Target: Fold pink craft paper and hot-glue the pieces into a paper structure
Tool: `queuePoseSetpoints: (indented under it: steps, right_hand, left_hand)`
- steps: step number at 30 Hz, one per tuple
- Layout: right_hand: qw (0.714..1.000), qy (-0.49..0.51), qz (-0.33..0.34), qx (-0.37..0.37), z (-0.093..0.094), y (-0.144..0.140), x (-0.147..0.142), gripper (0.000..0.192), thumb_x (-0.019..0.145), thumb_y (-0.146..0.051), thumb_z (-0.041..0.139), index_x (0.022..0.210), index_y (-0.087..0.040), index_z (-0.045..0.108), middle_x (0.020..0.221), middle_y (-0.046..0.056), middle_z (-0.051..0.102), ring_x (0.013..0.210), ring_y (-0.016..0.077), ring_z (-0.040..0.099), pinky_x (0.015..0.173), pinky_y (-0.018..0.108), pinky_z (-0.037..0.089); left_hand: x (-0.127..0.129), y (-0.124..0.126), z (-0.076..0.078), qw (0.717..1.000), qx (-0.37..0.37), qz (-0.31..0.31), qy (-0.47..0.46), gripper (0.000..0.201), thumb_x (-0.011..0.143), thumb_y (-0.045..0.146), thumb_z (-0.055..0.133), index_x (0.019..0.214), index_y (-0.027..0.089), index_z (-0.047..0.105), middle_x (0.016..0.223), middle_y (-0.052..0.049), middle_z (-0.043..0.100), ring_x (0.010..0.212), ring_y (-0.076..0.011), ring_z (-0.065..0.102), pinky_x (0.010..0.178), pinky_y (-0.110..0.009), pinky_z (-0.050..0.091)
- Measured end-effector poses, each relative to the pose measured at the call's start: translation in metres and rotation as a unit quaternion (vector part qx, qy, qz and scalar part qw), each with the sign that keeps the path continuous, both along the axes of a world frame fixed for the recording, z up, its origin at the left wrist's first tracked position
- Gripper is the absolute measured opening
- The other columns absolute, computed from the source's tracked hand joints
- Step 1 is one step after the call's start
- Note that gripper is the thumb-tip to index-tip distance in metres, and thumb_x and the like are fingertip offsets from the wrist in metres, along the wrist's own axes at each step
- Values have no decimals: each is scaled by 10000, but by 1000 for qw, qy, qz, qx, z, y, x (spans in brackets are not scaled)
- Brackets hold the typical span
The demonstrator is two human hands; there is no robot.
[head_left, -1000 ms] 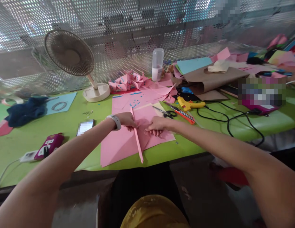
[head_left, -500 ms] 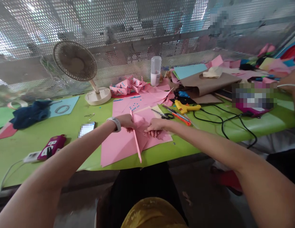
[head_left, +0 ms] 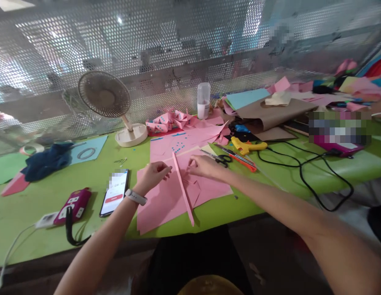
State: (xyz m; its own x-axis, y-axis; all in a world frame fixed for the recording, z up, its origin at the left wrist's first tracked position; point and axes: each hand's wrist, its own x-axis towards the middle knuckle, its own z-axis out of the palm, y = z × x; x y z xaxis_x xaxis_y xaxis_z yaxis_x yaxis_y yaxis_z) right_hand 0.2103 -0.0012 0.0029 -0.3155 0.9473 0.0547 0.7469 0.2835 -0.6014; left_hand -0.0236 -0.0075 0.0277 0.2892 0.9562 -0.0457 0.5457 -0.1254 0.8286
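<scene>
Both hands eased apart, left hand [head_left: 153, 175] and right hand [head_left: 203, 166] flanking the raised fold [head_left: 182, 188] — fingers curled, seemingly pinching pink paper [head_left: 166, 200].

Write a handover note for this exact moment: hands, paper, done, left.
Left hand: resting on the pink paper sheet, fingers loosely curled, holding nothing that shows.
Right hand: fingertips pressing the sheet just right of the raised fold ridge.
The sheet lies flat on the green table, the ridge running from the far edge toward the near edge.
Nearby: scissors, orange cutter, yellow glue gun, phone.
Done: one long crease formed, side folds begun.
Left: probably flattening and further folds; the final shape cannot be told.
</scene>
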Motion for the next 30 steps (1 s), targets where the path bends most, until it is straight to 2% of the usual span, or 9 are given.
queuePoseSetpoints:
  steps: [3, 6, 11, 14, 16, 19, 23, 27, 30]
  right_hand:
    - [1000, 7, 20, -18, -3, 5, -4, 152, 725, -305, 727, 778, -178, 662, 739, 22, 688, 657, 142, 587, 552, 233, 352]
    - [989, 133, 8, -66, 1, 9, -2, 179, 728, -317, 693, 675, -165, 615, 618, -6, 617, 568, 113, 536, 536, 229, 365]
    - [903, 404, -107, -98, 21, 5, -3, 281, 664, -420, 708, 682, -182, 559, 496, -66, 489, 446, 72, 447, 450, 202, 336]
    - [844, 501, -166, -96, 27, -2, -16, 303, 637, -428, 724, 713, -191, 551, 505, -64, 507, 445, 67, 459, 440, 194, 344]
    - [828, 522, -178, -102, 25, -8, -30, 287, 646, -417, 712, 722, -193, 549, 507, -57, 531, 448, 73, 485, 446, 197, 369]
    - [828, 527, -157, -109, 15, -17, -53, 269, 665, -405, 697, 691, -192, 535, 493, -50, 549, 442, 85, 518, 464, 211, 417]
    - [846, 504, -88, -151, 8, -34, -70, 283, 699, -433, 688, 730, -185, 556, 483, -45, 576, 419, 98, 544, 452, 218, 442]
    - [899, 408, 35, -156, 33, -54, -50, 299, 749, -457, 689, 754, -169, 611, 464, -42, 574, 381, 97, 518, 395, 207, 414]
    - [922, 381, 44, -56, 60, -54, -17, 277, 825, -450, 637, 839, -175, 661, 466, -58, 544, 362, 86, 480, 383, 205, 401]
  left_hand:
    - [0, -2, -2, 998, 6, 14, -63, 328, 767, 475, 656, 707, 154, 632, 652, -46, 659, 588, -144, 613, 581, -258, 476]
    - [-5, 3, -3, 991, 16, 61, -122, 352, 761, 498, 669, 734, 147, 646, 659, -44, 659, 592, -129, 599, 569, -232, 440]
    - [-17, 10, -8, 945, 21, 156, -285, 318, 735, 415, 715, 929, 166, 676, 872, -53, 698, 801, -146, 643, 683, -222, 470]
    - [-9, 4, -13, 932, 4, 116, -343, 353, 625, 254, 801, 952, 191, 682, 994, -69, 699, 1018, -214, 631, 846, -299, 490]
    - [3, -4, -15, 926, -27, 48, -374, 480, 570, 137, 821, 1018, 233, 679, 1083, -61, 681, 1150, -230, 577, 938, -343, 465]
    - [21, -17, -17, 913, -68, -29, -401, 523, 604, 121, 818, 1084, 265, 669, 1119, -27, 654, 1192, -205, 542, 988, -335, 441]
    - [30, -20, -20, 895, -85, 25, -437, 291, 741, 376, 761, 951, 191, 681, 764, 26, 604, 770, -125, 597, 784, -265, 513]
    - [19, -5, -25, 879, -77, 101, -460, 333, 694, 437, 788, 694, 145, 629, 588, 44, 521, 544, -77, 483, 569, -206, 467]
    - [7, 4, -27, 879, -93, 108, -455, 306, 656, 367, 827, 648, 141, 621, 556, 51, 508, 496, -58, 446, 506, -183, 424]
